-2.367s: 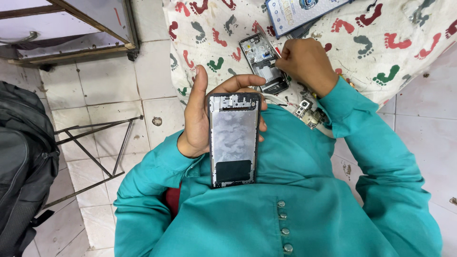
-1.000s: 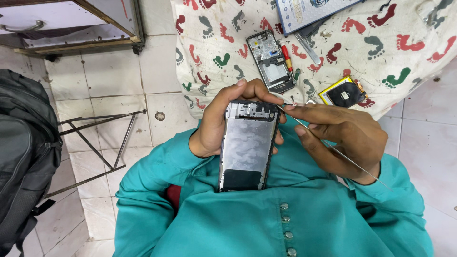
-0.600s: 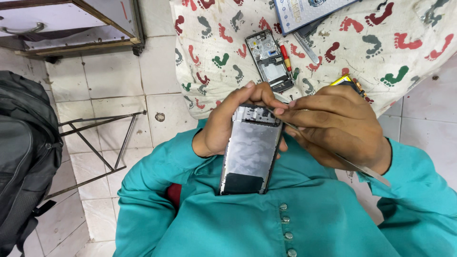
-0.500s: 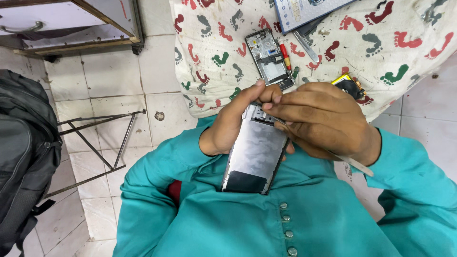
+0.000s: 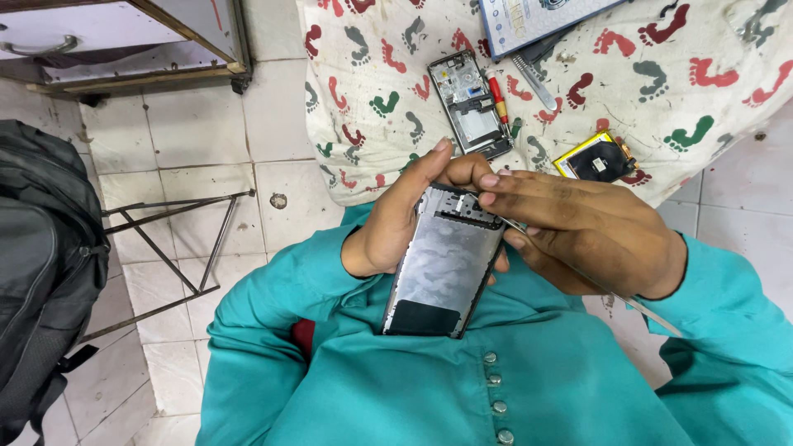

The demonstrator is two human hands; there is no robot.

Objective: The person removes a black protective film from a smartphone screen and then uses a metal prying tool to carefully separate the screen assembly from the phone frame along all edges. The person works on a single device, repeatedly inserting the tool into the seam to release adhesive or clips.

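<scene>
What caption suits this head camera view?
Left hand holds an opened phone frame; right hand works thin tweezers at its top edge.

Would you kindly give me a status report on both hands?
Left hand grips phone frame. Right hand works tweezers at its top edge. Nothing obstructing.

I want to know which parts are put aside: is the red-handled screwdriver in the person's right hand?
No, the red-handled screwdriver lies on the footprint cloth.

White tiled floor (image 5: 206,107), footprint-patterned cloth (image 5: 372,91), black backpack (image 5: 41,264) left, metal stand (image 5: 178,248), wooden cabinet (image 5: 124,41) top-left.
</scene>
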